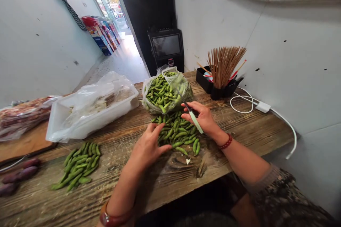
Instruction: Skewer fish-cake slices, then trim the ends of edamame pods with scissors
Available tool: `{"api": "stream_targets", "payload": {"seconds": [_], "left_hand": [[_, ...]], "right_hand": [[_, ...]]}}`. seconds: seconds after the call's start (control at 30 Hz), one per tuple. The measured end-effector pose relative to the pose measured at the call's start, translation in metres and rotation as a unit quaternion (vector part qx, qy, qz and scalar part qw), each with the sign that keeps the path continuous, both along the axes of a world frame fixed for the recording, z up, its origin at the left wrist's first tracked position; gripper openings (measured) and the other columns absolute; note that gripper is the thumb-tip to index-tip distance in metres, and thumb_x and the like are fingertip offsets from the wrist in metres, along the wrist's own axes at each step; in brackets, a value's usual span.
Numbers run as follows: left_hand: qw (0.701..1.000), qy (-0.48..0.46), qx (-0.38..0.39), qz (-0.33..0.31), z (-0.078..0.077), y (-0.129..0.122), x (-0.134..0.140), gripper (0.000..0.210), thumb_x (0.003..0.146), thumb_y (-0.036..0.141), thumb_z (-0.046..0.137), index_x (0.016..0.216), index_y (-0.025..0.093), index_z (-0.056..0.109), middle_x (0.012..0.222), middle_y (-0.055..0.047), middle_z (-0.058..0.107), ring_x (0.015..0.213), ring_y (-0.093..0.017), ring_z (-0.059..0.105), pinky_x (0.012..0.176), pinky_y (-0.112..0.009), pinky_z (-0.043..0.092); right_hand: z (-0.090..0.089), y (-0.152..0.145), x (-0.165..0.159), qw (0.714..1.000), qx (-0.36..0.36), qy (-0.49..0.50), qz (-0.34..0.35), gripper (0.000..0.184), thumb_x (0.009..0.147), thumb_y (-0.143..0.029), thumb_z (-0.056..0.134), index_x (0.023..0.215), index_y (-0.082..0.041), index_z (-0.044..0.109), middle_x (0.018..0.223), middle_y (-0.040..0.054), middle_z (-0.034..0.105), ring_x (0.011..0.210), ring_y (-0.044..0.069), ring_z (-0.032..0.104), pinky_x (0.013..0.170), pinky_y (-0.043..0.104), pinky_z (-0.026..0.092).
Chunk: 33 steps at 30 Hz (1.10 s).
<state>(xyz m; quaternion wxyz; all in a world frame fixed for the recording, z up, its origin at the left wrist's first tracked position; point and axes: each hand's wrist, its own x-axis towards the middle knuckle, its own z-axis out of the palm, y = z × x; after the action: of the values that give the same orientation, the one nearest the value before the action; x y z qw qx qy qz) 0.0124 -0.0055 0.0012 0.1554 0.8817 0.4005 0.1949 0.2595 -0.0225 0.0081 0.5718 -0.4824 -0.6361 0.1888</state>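
Observation:
In my right hand (204, 115) is a small knife (196, 122) with a pale green handle. Its dark, narrow blade points up and left over a heap of green soybean pods (177, 131). My left hand (146, 145) is at the heap's left edge, thumb and fingers apart; its fingertips are among the pods, and I see nothing gripped. Right behind the heap stands a clear plastic bag (188, 90) full of more pods. Farther left, a smaller pile of pods (81, 163) lies together on the wooden table (114, 163).
A white plastic tub (61, 124) covered with plastic film stands left of the bag. Beyond it lies bagged meat (26, 113) on a board; purple tubers (28, 172) lie nearer. A black holder with sticks (223, 67) and a white cable (282, 115) are by the right wall.

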Motion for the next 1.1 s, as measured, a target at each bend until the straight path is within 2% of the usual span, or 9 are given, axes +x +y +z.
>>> {"api": "stream_targets", "payload": {"seconds": [0.13,0.3,0.47,0.6,0.73,0.8,0.9,1.0,1.1], "left_hand": [[0.999,-0.027,-0.001,-0.043,-0.014,-0.006,0.02,0.045,0.078,0.014,0.063,0.122,0.023,0.057,0.108,-0.008,0.054,0.098,-0.022,0.059,0.087,-0.037,0.053],[0.992,-0.123,-0.017,-0.004,-0.018,-0.002,0.036,0.039,0.078,0.009,0.057,0.116,0.019,0.061,0.103,-0.008,0.057,0.078,-0.015,0.059,0.074,-0.031,0.053],[0.98,-0.185,-0.057,0.054,-0.01,0.009,0.015,0.016,0.083,0.019,0.055,0.089,0.016,0.069,0.083,-0.004,0.066,0.076,-0.016,0.061,0.07,-0.028,0.049],[0.968,-0.198,-0.041,0.149,-0.007,0.021,-0.006,0.021,0.083,0.027,0.054,0.089,0.015,0.07,0.077,-0.004,0.067,0.068,-0.016,0.059,0.065,-0.028,0.047],[0.974,-0.127,0.014,0.188,-0.005,0.029,-0.024,0.022,0.083,0.028,0.052,0.085,0.017,0.071,0.08,-0.005,0.067,0.072,-0.018,0.059,0.068,-0.03,0.046],[0.981,-0.07,0.003,0.179,-0.005,0.031,-0.031,0.021,0.082,0.026,0.051,0.084,0.017,0.07,0.081,-0.006,0.067,0.075,-0.019,0.06,0.069,-0.031,0.044],[0.991,-0.008,-0.051,0.12,-0.005,0.032,-0.038,0.018,0.079,0.023,0.054,0.083,0.018,0.07,0.078,-0.005,0.066,0.072,-0.019,0.058,0.066,-0.03,0.042],[0.994,-0.011,-0.063,0.091,-0.008,0.032,-0.036,0.018,0.079,0.022,0.056,0.088,0.017,0.07,0.078,-0.004,0.062,0.07,-0.018,0.056,0.066,-0.029,0.041],[0.995,-0.055,-0.045,0.073,-0.011,0.029,-0.027,0.021,0.079,0.02,0.058,0.094,0.019,0.072,0.08,-0.005,0.059,0.074,-0.019,0.055,0.07,-0.031,0.041]], "right_hand": [[-0.001,-0.001,-0.003,1.0,-0.003,-0.011,0.007,0.038,0.077,-0.044,0.073,0.107,-0.02,0.07,0.088,0.0042,0.066,0.077,0.016,0.063,0.072,0.029,0.052],[-0.003,-0.002,-0.006,1.0,-0.003,-0.026,0.015,0.039,0.078,-0.045,0.072,0.107,-0.02,0.07,0.087,0.0044,0.066,0.078,0.017,0.063,0.073,0.03,0.051],[-0.001,-0.007,-0.008,0.999,-0.012,-0.024,0.023,0.037,0.079,-0.043,0.071,0.107,-0.02,0.069,0.089,0.0045,0.065,0.078,0.016,0.062,0.072,0.029,0.051],[-0.002,-0.011,-0.012,0.999,-0.002,-0.034,0.038,0.035,0.08,-0.04,0.071,0.108,-0.019,0.069,0.088,0.0045,0.065,0.078,0.016,0.061,0.072,0.03,0.051],[-0.001,-0.015,-0.017,0.997,0.0,-0.039,0.063,0.036,0.078,-0.039,0.073,0.109,-0.02,0.068,0.089,0.0043,0.065,0.079,0.017,0.06,0.074,0.031,0.05],[0.005,-0.018,-0.022,0.995,-0.013,-0.026,0.096,0.039,0.077,-0.038,0.074,0.111,-0.02,0.067,0.092,0.0047,0.064,0.078,0.016,0.06,0.073,0.031,0.05],[0.02,-0.022,-0.033,0.981,-0.061,-0.002,0.183,0.043,0.075,-0.035,0.076,0.113,-0.019,0.065,0.1,0.0053,0.063,0.074,0.013,0.059,0.072,0.029,0.05],[0.033,-0.021,-0.048,0.965,-0.112,0.023,0.236,0.042,0.073,-0.033,0.076,0.111,-0.018,0.066,0.103,0.0056,0.063,0.081,0.014,0.06,0.076,0.028,0.05],[0.034,-0.017,-0.065,0.95,-0.155,0.094,0.254,0.04,0.075,-0.036,0.073,0.109,-0.017,0.067,0.099,0.005,0.064,0.086,0.015,0.06,0.075,0.027,0.05]]}}
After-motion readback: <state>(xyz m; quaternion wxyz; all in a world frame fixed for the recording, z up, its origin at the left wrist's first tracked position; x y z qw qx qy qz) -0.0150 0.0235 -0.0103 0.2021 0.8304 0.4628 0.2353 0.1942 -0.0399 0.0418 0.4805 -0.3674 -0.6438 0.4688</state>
